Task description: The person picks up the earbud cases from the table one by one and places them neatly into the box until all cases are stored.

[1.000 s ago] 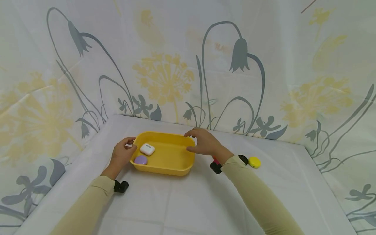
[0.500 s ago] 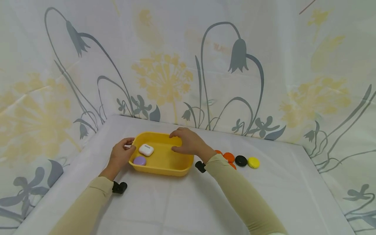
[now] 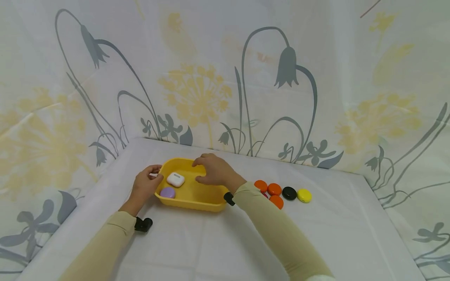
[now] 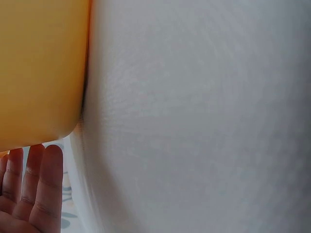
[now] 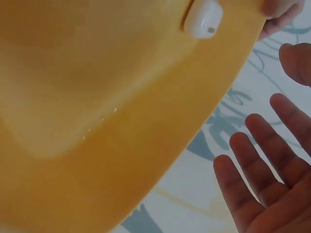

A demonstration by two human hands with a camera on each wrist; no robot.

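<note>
A yellow tray [image 3: 197, 205] stands on the white-covered table, holding a white earbud case [image 3: 175, 179] and a purple round disc [image 3: 167, 192] at its left end. My left hand [image 3: 144, 187] grips the tray's left rim, thumb at the edge and fingers along the outer wall. In the left wrist view, straight fingers [image 4: 46, 189] reach up to the tray's end wall. My right hand [image 3: 218, 171] hovers over the tray's right half, fingers and thumb apart, nothing between them. The right wrist view shows its fingers [image 5: 265, 150] spread beside the rim.
Right of the tray lie several orange discs [image 3: 274, 189], a black disc [image 3: 289, 193] and a yellow disc [image 3: 304, 195]; a pinkish-red thing is partly hidden by the right sleeve [image 3: 274, 230]. A flower-patterned curtain [image 3: 211, 78] rises behind the table.
My right hand has moved left from the tray's right rim to above its inside. The orange discs have come into view behind the sleeve. My left hand stays at the left rim.
</note>
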